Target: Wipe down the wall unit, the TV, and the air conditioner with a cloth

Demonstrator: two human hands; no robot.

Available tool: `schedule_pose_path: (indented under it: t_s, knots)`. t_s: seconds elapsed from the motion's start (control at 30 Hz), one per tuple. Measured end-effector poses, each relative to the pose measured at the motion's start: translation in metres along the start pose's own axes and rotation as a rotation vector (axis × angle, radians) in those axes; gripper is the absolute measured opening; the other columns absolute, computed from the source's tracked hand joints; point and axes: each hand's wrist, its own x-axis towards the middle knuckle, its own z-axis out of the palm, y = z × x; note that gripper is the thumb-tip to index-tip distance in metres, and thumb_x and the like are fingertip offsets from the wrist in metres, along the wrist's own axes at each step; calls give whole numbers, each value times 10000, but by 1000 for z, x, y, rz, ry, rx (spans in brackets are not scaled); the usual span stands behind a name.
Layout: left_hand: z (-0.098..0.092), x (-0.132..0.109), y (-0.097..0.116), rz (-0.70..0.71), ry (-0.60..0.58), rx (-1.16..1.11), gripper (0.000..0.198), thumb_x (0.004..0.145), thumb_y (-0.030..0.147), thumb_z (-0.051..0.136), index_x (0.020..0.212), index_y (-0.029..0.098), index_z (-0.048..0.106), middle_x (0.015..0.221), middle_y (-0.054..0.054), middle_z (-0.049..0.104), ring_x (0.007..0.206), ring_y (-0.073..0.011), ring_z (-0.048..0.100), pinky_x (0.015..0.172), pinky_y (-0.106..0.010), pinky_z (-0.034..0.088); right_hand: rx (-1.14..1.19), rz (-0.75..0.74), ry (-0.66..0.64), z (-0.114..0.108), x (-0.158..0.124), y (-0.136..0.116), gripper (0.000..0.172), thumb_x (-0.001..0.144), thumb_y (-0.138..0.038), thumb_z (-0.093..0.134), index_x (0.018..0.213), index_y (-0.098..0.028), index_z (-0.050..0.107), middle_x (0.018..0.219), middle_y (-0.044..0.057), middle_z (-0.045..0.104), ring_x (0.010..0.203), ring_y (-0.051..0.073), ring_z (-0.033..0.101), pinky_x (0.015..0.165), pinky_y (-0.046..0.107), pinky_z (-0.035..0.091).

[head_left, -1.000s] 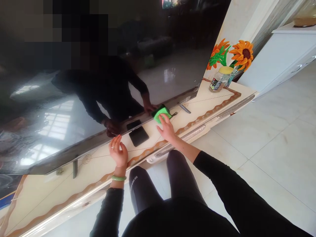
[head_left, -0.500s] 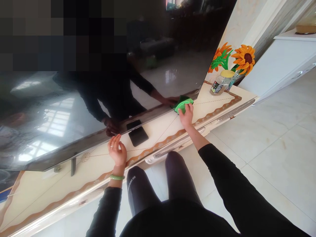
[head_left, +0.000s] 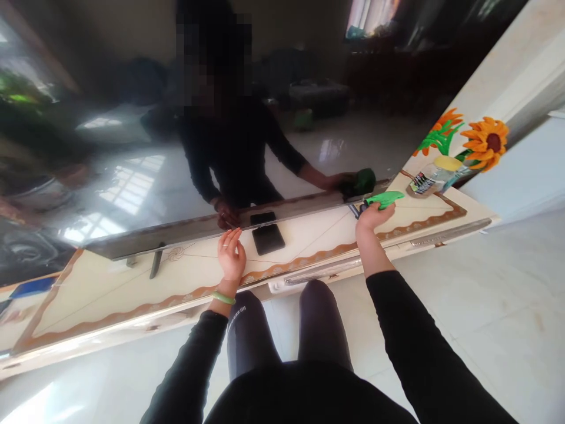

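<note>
My right hand point(head_left: 374, 218) is closed on a green cloth point(head_left: 385, 200), with a dark part of it showing by the fingers. It is close to the lower right edge of a large black television point(head_left: 282, 147), whose screen mirrors my body and arms. At the television's bottom edge is my left hand point(head_left: 232, 254), its fingers stretched out and holding nothing; whether the fingertips touch the frame I cannot tell. A green bangle point(head_left: 223, 298) circles that wrist. Right of my left hand, a flat black object point(head_left: 268, 238) lies on the cream cabinet top point(head_left: 309, 238).
A jar with a yellow lid point(head_left: 435, 176) and orange artificial sunflowers point(head_left: 488, 143) stand at the cabinet's right end. One television foot point(head_left: 156, 261) rests on the cabinet at left. A blue item point(head_left: 33, 287) lies at far left. Drawers face my knees.
My right hand has moved right with the green cloth, toward the television's lower right corner. The view has shifted. My left hand stays outstretched by the bottom edge.
</note>
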Motion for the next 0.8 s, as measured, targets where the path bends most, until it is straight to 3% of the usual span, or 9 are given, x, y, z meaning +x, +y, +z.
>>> schedule_pose_path:
  t_s: [0.17,0.27,0.37,0.43,0.5,0.57,0.7,0.8]
  knots:
    - [2,-3,3,-27,7,-13,404,1002,168,430,1227,196,764,1286,-103,780,1332,-245,645,1202,-489,527,126,-152,-101,22,-38,-41,628,1041,-428,251,1554,-144,475,1669,254,359,1613,353,351,1318,619,294]
    - [3,-4,5,-34,13,-26,402,1005,166,431,1225,197,765,1285,-98,782,1336,-244,645,1206,-490,525,160,-179,-168,40,-96,-75,680,1048,-451,184,1645,-185,372,1734,218,265,1673,364,218,1323,702,222]
    - [2,-4,7,-45,29,-45,384,1017,184,434,1218,201,761,1268,-95,787,1323,-238,660,1197,-479,534,207,-267,-239,42,-174,-115,669,1071,-452,195,1685,-238,350,1766,168,228,1699,359,122,1328,735,182]
    - [-1,-3,8,-60,61,-59,386,1053,224,405,1242,194,740,1284,-109,774,1318,-226,663,1193,-465,535,252,-412,-361,36,-229,-143,605,1089,-430,272,1654,-292,440,1776,116,247,1697,359,134,1329,731,215]
    - [-5,-4,7,-80,119,-67,425,1095,281,347,1329,170,683,1381,-146,719,1376,-221,627,1222,-465,504,267,-619,-574,30,-278,-168,532,1092,-360,344,1585,-369,545,1749,51,348,1681,344,202,1322,709,280]
    - [-8,-6,5,-134,257,-101,462,1117,362,342,1423,141,608,1505,-192,618,1469,-239,551,1270,-478,445,263,-847,-804,28,-314,-186,487,1093,-325,415,1538,-405,596,1709,0,443,1648,306,298,1330,624,333]
    - [-13,-10,-2,-280,550,-162,546,1115,468,393,1508,108,511,1620,-250,452,1552,-283,438,1311,-501,360,267,-1199,-1157,34,-341,-187,420,1099,-386,521,1503,-379,632,1668,-38,519,1583,217,420,1333,449,369]
    - [-14,-11,-6,-321,590,-155,544,1121,459,377,1530,114,480,1629,-251,433,1567,-274,408,1324,-498,332,257,-1307,-1280,36,-323,-165,415,1102,-319,521,1498,-362,636,1635,-35,562,1561,183,453,1311,428,402]
